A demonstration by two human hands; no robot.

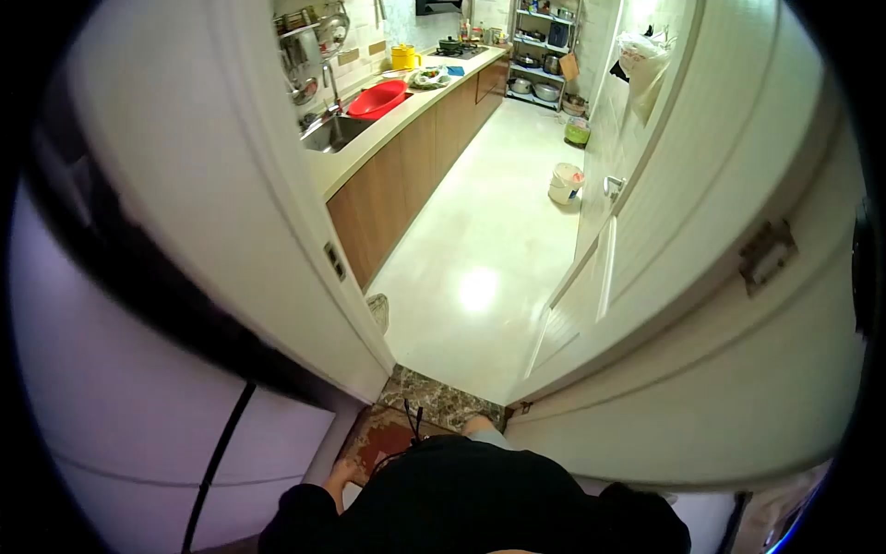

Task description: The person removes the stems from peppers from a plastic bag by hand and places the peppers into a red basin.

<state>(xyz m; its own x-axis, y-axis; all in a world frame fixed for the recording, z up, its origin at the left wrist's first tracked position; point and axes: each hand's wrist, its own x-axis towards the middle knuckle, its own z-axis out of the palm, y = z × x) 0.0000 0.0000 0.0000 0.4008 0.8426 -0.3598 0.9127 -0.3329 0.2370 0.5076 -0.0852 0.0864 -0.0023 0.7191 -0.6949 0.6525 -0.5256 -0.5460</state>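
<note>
At the lower left of the head view, my left hand (341,475) hangs beside my dark top (471,489), near the edge of a reddish-brown mat (380,438). Its fingers are too small and partly hidden to make out, and nothing can be seen in it. My right hand is out of sight; only the dark sleeve (646,517) shows at the lower right. Just in front of me a marbled threshold (443,397) crosses the doorway.
An open white door (637,212) stands at the right. Beyond are a counter (392,125) with a sink (334,134), red basin (377,99) and yellow pot (404,58), a white bucket (565,185) on the floor, a green basin (577,132) and a metal rack (543,51).
</note>
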